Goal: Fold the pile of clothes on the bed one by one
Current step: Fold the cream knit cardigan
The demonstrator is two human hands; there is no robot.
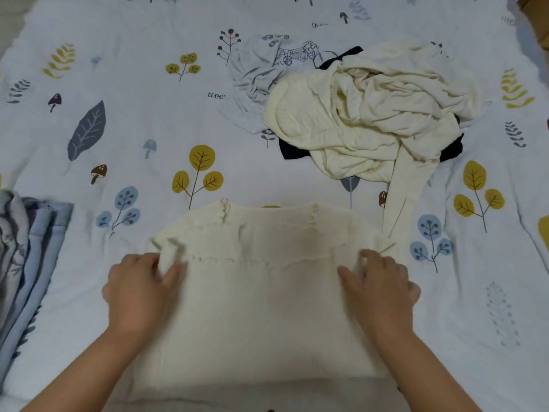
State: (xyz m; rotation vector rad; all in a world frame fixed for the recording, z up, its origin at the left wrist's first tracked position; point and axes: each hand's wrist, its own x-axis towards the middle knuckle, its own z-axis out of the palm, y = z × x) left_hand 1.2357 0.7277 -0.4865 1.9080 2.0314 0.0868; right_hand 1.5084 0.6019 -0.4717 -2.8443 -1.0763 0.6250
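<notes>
Cream sweater point(261, 295), side edges pinched by left hand point(139, 289), right hand point(383, 289)

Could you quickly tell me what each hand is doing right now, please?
Left hand: pinching the left edge of the cream knit top, fingers curled round the fabric.
Right hand: gripping the top's right edge the same way.

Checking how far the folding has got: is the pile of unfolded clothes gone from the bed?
No, a heap of clothes lies beyond the cream sweater that the left hand and right hand grip.
</notes>
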